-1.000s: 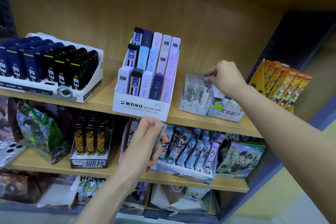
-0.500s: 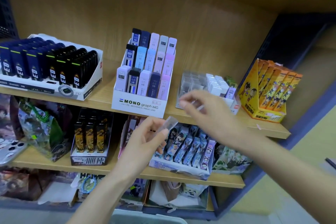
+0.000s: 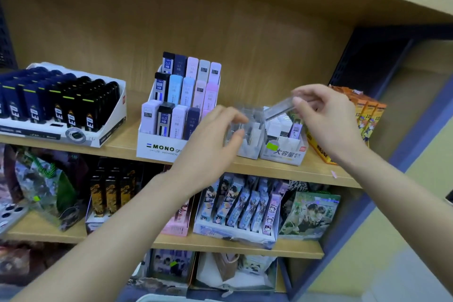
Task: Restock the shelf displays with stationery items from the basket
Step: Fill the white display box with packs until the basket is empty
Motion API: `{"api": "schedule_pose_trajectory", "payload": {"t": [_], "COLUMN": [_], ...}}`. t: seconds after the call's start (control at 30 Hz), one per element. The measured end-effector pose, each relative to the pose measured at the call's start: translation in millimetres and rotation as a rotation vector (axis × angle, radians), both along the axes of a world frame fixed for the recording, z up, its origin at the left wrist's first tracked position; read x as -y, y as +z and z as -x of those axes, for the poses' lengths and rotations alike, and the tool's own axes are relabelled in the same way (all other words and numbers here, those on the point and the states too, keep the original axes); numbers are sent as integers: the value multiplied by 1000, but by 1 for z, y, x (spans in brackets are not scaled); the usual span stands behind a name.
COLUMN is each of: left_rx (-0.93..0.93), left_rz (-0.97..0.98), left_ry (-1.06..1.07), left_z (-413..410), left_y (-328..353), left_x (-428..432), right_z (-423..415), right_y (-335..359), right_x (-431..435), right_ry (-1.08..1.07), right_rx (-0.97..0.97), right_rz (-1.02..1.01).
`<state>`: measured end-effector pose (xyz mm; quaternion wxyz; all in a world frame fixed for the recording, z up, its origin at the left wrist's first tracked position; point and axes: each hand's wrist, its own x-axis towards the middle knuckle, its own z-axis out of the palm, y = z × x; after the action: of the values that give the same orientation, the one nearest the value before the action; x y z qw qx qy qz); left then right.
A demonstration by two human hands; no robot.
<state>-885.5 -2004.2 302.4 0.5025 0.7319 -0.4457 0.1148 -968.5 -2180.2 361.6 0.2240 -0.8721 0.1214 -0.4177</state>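
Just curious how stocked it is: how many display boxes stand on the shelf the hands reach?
5, left to right: navy-and-black case tray, MONO lead box, clear box by the left hand, white box below the right hand, orange box. Others may sit out of frame.

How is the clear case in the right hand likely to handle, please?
The clear case looks like smooth hard plastic, so probably stiff and a little slippery. The right hand pinches it by one end with fingertips only, which suggests it is light. Slim and flat-sided, it should not roll, but may tip if stood upright.
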Motion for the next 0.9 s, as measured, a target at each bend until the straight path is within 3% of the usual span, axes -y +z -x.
{"api": "schedule_pose_trajectory", "payload": {"t": [0.27, 0.57, 0.77, 0.9], "left_rx": [407, 499, 525, 557], "left_rz": [-412, -383, -417, -321], "left_ry": [129, 124, 131, 173], "left_z": [-33, -40, -40, -27], "left_y": [2, -8, -5, -8], "left_x": [44, 45, 45, 30], "right_z": [-72, -95, -91, -60], "right_y": [-6, -10, -8, -19], "right_x": [36, 41, 34, 14], "right_ry": [-69, -31, -64, -74], "right_rx": [-177, -477, -464, -245], "right_rz": [188, 303, 355, 405]}}
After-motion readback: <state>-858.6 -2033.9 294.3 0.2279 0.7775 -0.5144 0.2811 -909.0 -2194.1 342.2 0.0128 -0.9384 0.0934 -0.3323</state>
